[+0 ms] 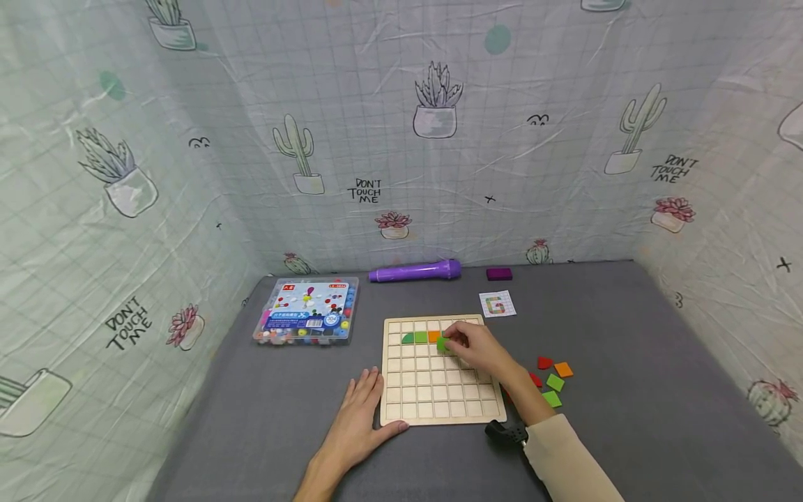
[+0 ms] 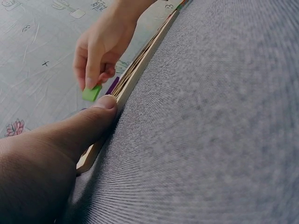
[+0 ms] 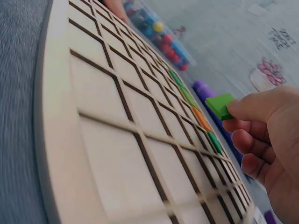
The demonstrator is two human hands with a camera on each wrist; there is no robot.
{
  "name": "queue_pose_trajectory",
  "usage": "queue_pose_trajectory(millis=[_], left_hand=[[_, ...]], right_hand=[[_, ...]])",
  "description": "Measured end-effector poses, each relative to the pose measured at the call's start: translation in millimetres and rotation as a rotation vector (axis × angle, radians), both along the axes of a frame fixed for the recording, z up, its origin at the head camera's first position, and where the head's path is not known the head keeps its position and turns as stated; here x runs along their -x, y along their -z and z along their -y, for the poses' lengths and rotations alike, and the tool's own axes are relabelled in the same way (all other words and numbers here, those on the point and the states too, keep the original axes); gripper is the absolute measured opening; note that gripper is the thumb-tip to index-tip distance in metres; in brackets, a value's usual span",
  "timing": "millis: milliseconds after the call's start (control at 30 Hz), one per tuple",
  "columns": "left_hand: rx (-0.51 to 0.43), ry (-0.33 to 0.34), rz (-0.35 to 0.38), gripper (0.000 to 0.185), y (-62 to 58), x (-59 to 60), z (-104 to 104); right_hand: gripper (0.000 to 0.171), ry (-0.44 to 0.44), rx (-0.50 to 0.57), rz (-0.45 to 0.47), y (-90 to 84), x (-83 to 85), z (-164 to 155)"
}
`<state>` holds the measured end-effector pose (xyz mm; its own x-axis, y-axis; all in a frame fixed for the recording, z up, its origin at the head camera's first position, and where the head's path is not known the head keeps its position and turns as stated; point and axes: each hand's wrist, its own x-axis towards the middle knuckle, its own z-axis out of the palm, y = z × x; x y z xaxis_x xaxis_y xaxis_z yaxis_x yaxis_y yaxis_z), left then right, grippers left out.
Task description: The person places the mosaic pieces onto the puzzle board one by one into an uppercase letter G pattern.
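— How far along are you?
— Three tiles lie in the wooden grid board's (image 1: 439, 390) second row; your right hand (image 1: 477, 348) pinches a green tile (image 1: 442, 344) just above the next cell. Your left hand (image 1: 360, 418) lies flat, thumb at the board's edge.
— What's left?
— Loose tiles (image 1: 553, 380) wait right of the board (most cells are bare)

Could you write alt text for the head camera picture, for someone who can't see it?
A right hand pinches a green tile over a wooden grid board on a grey table; the left hand rests flat at the board's left edge.
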<state>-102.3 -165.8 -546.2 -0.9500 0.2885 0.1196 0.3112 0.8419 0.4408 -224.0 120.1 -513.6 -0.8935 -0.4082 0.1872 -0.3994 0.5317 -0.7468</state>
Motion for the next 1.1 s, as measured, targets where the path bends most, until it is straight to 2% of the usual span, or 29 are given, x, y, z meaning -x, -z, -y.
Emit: queue_pose_trajectory(millis=[333, 567, 900, 1100], left_hand=[[0.01, 0.002, 0.004, 0.099, 0.4, 0.3, 0], [0.012, 0.004, 0.009, 0.099, 0.1, 0.6, 0], [0.013, 0.008, 0.014, 0.1, 0.2, 0.9, 0], [0.008, 0.005, 0.016, 0.099, 0.2, 0.8, 1]], right_hand=[[0.012, -0.04, -0.022, -0.01, 4.6, 4.8, 33], [0.011, -0.03, -0.042, -0.045, 10.6, 6.9, 51], [0.012, -0.024, -0.082, -0.078, 14.8, 6.7, 64], [0.01, -0.026, -0.089, -0.13, 17.0, 7.0, 68]])
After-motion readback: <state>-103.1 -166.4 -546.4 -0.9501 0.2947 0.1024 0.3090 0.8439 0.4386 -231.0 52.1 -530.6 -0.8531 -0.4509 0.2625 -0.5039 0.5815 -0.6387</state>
